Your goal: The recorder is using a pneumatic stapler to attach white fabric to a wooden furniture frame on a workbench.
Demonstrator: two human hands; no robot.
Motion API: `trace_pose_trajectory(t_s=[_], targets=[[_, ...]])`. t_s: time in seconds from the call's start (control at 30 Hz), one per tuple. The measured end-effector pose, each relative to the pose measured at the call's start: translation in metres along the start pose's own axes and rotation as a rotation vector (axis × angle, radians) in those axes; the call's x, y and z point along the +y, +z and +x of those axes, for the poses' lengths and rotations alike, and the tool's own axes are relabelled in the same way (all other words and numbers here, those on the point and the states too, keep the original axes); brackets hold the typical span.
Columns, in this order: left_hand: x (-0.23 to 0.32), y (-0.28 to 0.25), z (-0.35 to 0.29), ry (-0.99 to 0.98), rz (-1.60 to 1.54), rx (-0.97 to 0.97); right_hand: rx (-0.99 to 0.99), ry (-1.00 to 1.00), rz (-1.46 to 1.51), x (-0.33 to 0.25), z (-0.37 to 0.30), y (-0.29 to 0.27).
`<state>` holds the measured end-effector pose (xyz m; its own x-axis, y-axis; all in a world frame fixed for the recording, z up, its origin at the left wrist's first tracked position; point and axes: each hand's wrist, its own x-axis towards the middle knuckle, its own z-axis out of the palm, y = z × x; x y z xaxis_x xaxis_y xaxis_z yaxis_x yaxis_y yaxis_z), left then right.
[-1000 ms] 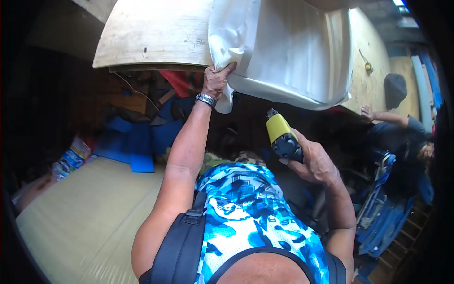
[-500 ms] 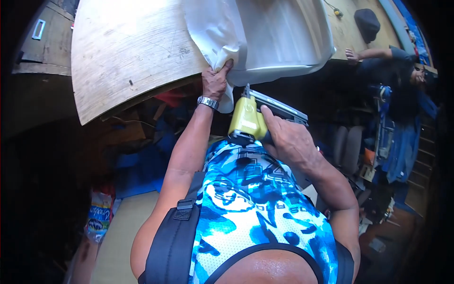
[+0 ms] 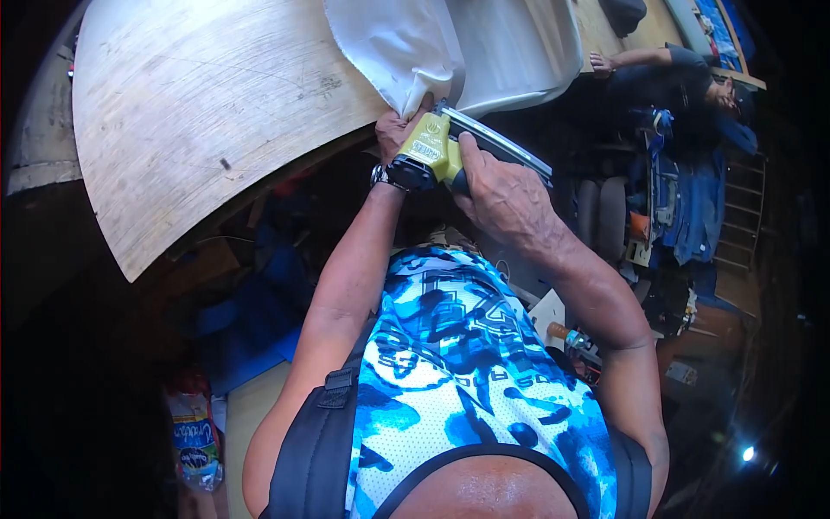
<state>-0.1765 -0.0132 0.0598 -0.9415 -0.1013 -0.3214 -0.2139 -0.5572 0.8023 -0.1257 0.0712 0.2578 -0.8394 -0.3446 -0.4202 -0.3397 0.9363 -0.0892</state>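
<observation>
My right hand (image 3: 512, 197) is wrapped round the handle of a yellow staple gun (image 3: 430, 145) with a long metal magazine. Its nose points up against the folded edge of a white vinyl sheet (image 3: 393, 52). Behind the gun, my left hand (image 3: 394, 131) pinches that bunched edge; some of its fingers are hidden by the tool and the folds. To the right, the white sheet runs beside a pale, curved, padded-looking piece (image 3: 514, 52). Both lie on a wooden worktop (image 3: 225, 121), at its near edge.
A dark cap (image 3: 624, 13) lies at the far right on the worktop. Another person's hand (image 3: 603, 65) rests at its right edge. A plastic package (image 3: 196, 441) is at the lower left. Clutter, including blue material (image 3: 696, 203), fills the right side.
My right hand has brought the staple gun up and left, from beside my left wrist to the vinyl fold. The view has shifted; my left hand keeps its grip.
</observation>
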Motion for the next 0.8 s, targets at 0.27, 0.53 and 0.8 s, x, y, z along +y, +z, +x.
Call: trace_pose_trajectory(t_s=[0.27,0.53,0.8], targets=[[0.01,0.003,0.004,-0.134,-0.137,0.011,-0.03,0.113,0.046,-0.011,0.015,-0.003],[0.053,-0.013,-0.002,0.077,0.749,0.024,-0.053,0.067,0.119,-0.013,-0.03,-0.035],[0.127,-0.032,0.008,0.506,1.553,-0.272,-0.125,0.074,0.05,-0.007,-0.02,-0.051]])
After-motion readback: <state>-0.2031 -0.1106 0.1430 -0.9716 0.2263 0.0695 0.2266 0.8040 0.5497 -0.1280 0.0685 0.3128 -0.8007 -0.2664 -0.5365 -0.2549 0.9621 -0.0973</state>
